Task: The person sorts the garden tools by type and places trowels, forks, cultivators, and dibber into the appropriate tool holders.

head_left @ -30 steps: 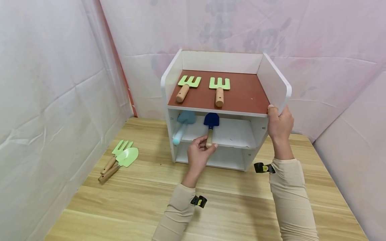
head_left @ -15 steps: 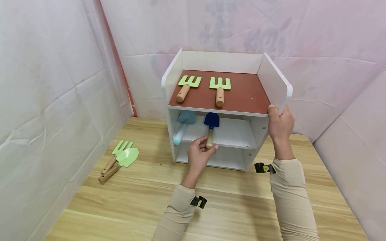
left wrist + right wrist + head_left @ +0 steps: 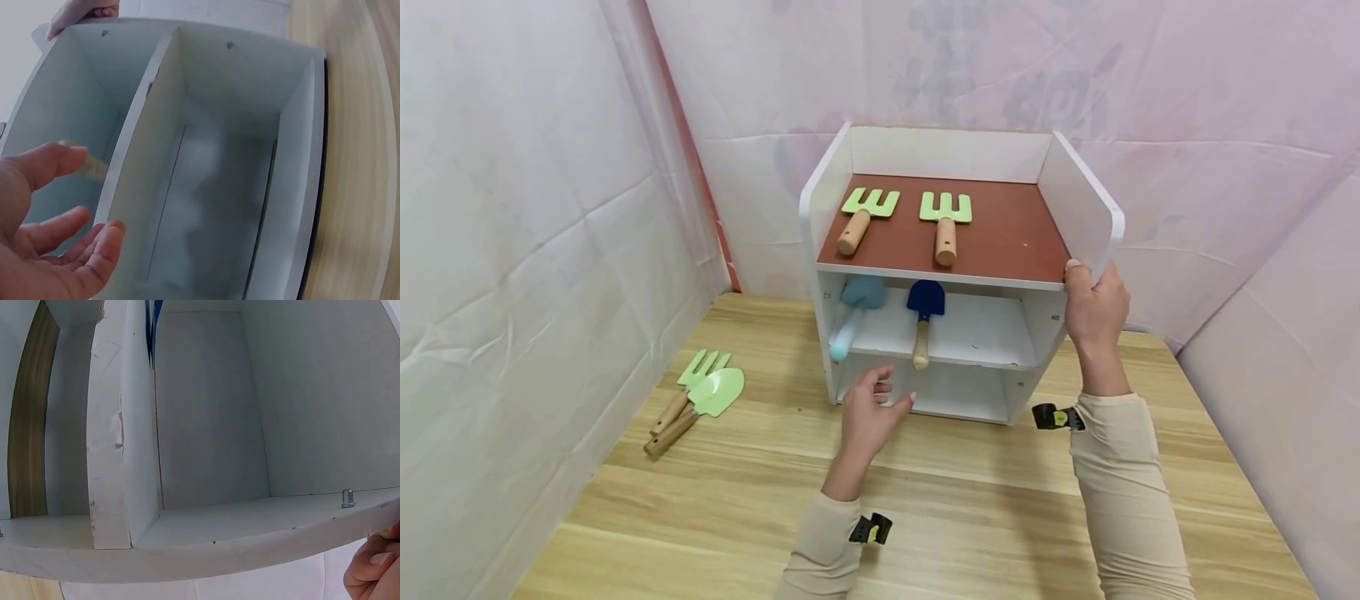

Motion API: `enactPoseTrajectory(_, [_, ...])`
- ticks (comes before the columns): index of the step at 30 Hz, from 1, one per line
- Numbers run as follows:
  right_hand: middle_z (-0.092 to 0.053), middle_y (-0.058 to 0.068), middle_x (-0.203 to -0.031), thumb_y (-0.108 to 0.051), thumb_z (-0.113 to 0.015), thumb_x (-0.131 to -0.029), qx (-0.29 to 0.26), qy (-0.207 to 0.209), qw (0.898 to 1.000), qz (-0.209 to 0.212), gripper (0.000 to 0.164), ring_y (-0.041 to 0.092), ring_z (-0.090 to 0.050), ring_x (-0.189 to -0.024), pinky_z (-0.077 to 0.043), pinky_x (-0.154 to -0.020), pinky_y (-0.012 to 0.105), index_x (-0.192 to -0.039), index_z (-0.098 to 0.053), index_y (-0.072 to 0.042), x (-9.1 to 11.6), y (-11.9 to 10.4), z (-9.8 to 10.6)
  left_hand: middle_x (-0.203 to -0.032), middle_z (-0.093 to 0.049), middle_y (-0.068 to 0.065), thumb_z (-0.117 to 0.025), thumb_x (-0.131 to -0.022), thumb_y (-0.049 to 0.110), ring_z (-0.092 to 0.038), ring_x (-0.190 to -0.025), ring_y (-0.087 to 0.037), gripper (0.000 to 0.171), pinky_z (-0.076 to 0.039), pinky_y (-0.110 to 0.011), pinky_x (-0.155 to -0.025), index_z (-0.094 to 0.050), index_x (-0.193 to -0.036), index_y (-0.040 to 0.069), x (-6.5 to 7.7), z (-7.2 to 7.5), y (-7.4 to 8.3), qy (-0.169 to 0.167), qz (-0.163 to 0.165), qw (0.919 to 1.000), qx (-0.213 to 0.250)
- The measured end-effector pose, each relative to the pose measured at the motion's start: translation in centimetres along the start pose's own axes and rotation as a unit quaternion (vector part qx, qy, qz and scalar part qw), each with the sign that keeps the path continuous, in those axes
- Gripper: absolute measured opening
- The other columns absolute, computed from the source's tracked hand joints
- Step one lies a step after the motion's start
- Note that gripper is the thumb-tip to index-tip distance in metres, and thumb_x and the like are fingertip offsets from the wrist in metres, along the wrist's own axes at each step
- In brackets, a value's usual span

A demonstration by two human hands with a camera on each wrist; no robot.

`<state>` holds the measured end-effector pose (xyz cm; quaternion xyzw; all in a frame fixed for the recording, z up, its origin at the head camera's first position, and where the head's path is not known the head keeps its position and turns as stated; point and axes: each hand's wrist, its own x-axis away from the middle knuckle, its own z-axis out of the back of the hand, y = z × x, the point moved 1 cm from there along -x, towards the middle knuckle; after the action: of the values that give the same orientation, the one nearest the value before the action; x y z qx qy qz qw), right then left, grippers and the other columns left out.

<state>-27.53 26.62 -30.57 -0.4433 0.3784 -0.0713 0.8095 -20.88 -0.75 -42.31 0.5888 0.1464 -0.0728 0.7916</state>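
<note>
A dark blue toy shovel (image 3: 927, 300) with a wooden handle lies on the middle shelf of a white cabinet (image 3: 1030, 321), its handle end over the shelf's front edge. Just below and left of that handle is my left hand (image 3: 867, 410), fingers loosely spread and holding nothing. The left wrist view shows the same hand (image 3: 56, 231) beside the shelf edge, with the handle end (image 3: 87, 164) partly behind the fingers. My right hand (image 3: 1096, 308) grips the front of the cabinet's right side panel. To the shovel's left, a light blue shovel (image 3: 857, 308) rests on the same shelf.
Two green hand forks, one left (image 3: 863, 218) and one right (image 3: 946, 225), lie on the brown cabinet top (image 3: 1007, 250). On the wooden table (image 3: 737, 517) at the left, a green trowel (image 3: 718, 392) overlaps another green fork (image 3: 702, 367). Pale sheets hang around the table.
My left hand has let go of the dark blue shovel's handle and drawn back down and left. The shovel stays on the shelf. My right hand keeps its grip on the panel.
</note>
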Motion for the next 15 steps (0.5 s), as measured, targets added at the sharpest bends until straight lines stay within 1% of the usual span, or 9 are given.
enactPoseTrajectory(2, [-0.061,0.023,-0.095,-0.031,-0.041,-0.087,0.000,0.000,1.000,0.000,0.036,0.036,-0.054,-0.085,-0.036,-0.068,0.046,-0.093,-0.055,0.002,0.0,0.0,0.0,-0.107,-0.056,-0.014,-0.075,-0.078,0.014,-0.058,-0.093,-0.027,0.043,-0.051,-0.036,-0.077,-0.061,-0.116,0.000,0.1,0.5,-0.1,-0.011,-0.006,0.9993,-0.035])
enactPoseTrajectory(4, [-0.061,0.023,-0.096,-0.031,-0.041,-0.087,0.000,0.001,1.000,0.001,0.036,0.037,-0.054,-0.086,-0.036,-0.068,0.047,-0.093,-0.055,0.002,-0.1,0.1,-0.1,-0.108,-0.056,-0.014,-0.073,-0.079,0.016,-0.057,-0.094,-0.027,0.042,-0.050,-0.038,-0.076,-0.061,-0.117,0.001,0.2,1.1,-0.2,-0.022,-0.013,0.9976,-0.064])
enactPoseTrajectory(6, [-0.061,0.023,-0.096,-0.031,-0.041,-0.087,-0.002,-0.001,1.000,0.002,0.037,0.037,-0.054,-0.086,-0.035,-0.069,0.049,-0.094,-0.055,0.002,-0.1,0.0,-0.1,-0.108,-0.056,-0.014,-0.073,-0.080,0.017,-0.055,-0.095,-0.028,0.040,-0.049,-0.041,-0.075,-0.062,-0.116,0.002,0.3,1.5,-0.3,-0.033,-0.022,0.9946,-0.096])
enactPoseTrajectory(9, [-0.061,0.023,-0.096,-0.031,-0.041,-0.087,-0.003,-0.001,1.000,0.004,0.037,0.037,-0.054,-0.087,-0.036,-0.070,0.050,-0.094,-0.056,0.002,-0.1,0.0,-0.1,-0.110,-0.057,-0.014,-0.073,-0.081,0.018,-0.055,-0.097,-0.029,0.038,-0.048,-0.043,-0.074,-0.063,-0.114,0.001,0.5,2.1,-0.4,-0.056,-0.033,0.9878,-0.141])
enactPoseTrajectory(12, [-0.061,0.023,-0.095,-0.031,-0.041,-0.087,-0.002,0.001,1.000,0.001,0.035,0.036,-0.053,-0.085,-0.036,-0.069,0.049,-0.091,-0.055,0.001,0.0,-0.1,-0.1,-0.113,-0.057,-0.016,-0.073,-0.081,0.020,-0.054,-0.101,-0.031,0.039,-0.047,-0.045,-0.079,-0.064,-0.113,0.000,0.8,2.6,-0.5,-0.094,-0.028,0.9808,-0.168])
enactPoseTrajectory(15, [-0.061,0.023,-0.094,-0.031,-0.042,-0.087,-0.001,0.006,1.000,-0.002,0.033,0.036,-0.052,-0.083,-0.035,-0.069,0.048,-0.090,-0.054,0.000,-0.1,-0.1,0.0,-0.114,-0.057,-0.019,-0.073,-0.081,0.022,-0.054,-0.105,-0.035,0.041,-0.046,-0.048,-0.084,-0.063,-0.114,-0.001,1.0,3.3,-0.5,-0.148,-0.017,0.9701,-0.192])
